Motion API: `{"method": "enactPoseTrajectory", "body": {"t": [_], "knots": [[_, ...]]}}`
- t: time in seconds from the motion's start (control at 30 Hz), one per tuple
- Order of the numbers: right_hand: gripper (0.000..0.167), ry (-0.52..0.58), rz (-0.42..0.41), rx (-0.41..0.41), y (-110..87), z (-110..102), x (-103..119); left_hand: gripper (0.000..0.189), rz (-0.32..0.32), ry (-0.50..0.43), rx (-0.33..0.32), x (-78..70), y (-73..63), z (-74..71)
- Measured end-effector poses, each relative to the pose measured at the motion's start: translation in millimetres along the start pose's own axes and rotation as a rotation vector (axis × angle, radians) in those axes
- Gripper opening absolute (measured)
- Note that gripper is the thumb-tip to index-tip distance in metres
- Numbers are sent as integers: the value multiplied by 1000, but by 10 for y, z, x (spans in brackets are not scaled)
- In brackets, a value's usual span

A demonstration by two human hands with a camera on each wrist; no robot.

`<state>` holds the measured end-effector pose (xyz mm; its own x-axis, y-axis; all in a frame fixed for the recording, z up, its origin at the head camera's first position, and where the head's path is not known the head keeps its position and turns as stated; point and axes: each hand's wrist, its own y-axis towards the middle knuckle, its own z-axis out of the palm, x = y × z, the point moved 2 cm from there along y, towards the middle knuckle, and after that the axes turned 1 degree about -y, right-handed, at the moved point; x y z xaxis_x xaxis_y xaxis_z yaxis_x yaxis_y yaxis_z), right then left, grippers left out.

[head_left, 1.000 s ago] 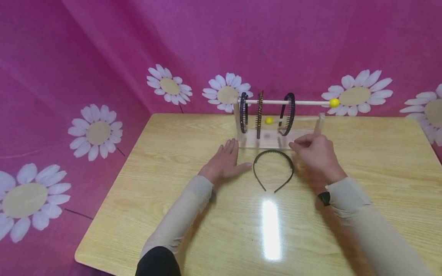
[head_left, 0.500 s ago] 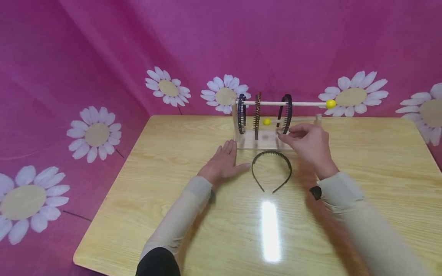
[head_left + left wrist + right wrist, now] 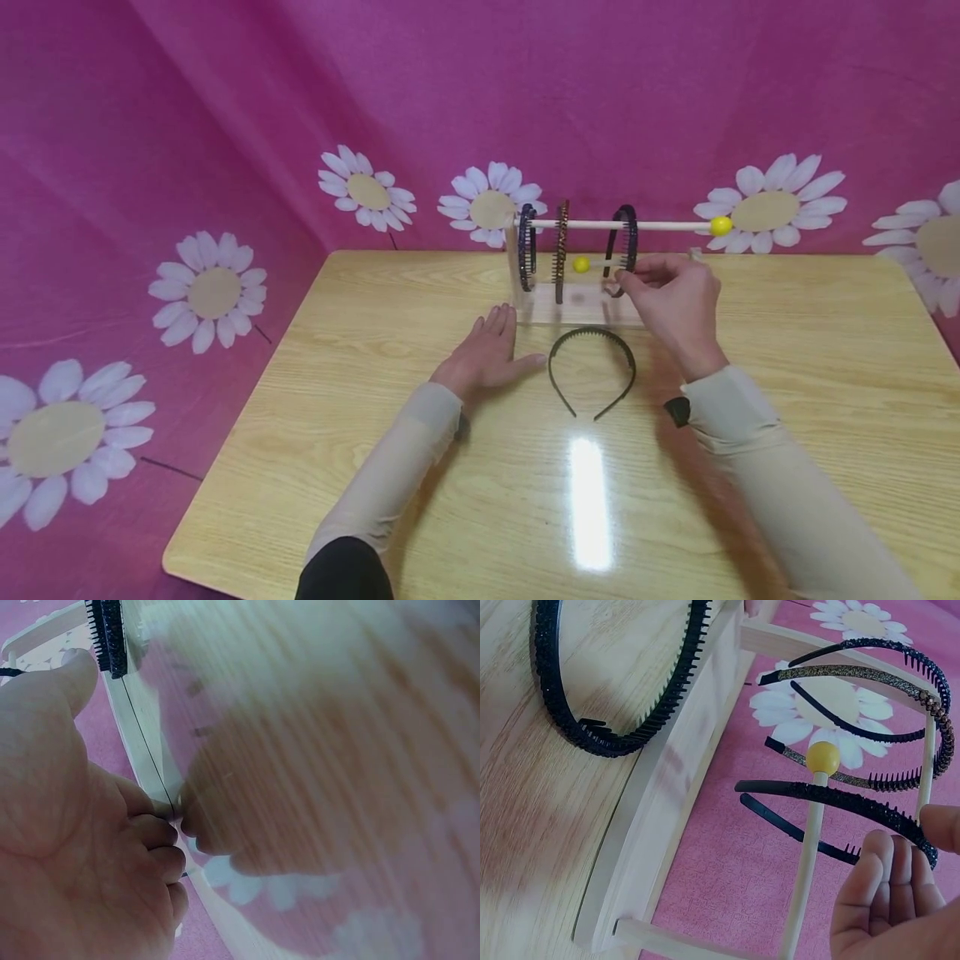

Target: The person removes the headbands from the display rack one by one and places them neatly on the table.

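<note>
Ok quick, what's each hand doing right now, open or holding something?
Left hand: open, beside the rack.
Right hand: closed, pinching the rightmost headband on the rack.

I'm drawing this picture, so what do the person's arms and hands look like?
The left hand and right hand are bare. The left sleeve and right sleeve are long, pale beige, with greyish cuffs. Something black shows near the left elbow, and a small black thing by the right wrist; I can't tell what.

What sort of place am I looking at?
Probably an indoor tabletop workspace: a glossy pale-wood table, a magenta daisy-printed backdrop, and a pale wooden rack holding glittery black and brown headbands.
</note>
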<state>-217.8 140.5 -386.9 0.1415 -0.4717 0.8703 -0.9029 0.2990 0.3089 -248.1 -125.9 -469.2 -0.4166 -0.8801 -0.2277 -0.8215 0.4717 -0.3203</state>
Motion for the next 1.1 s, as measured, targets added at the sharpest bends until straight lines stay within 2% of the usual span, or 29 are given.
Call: {"method": "enactPoseTrajectory", "body": {"t": [0.37, 0.7, 1.1], "knots": [[21, 4, -13, -51, 9, -2, 11, 106, -8, -9, -6, 4, -12, -13], [25, -40, -17, -96, 35, -43, 20, 107, -5, -47, -10, -29, -37, -31], [20, -49, -69, -151, 94, -165, 102, 106, -15, -51, -12, -46, -45, -35]]}}
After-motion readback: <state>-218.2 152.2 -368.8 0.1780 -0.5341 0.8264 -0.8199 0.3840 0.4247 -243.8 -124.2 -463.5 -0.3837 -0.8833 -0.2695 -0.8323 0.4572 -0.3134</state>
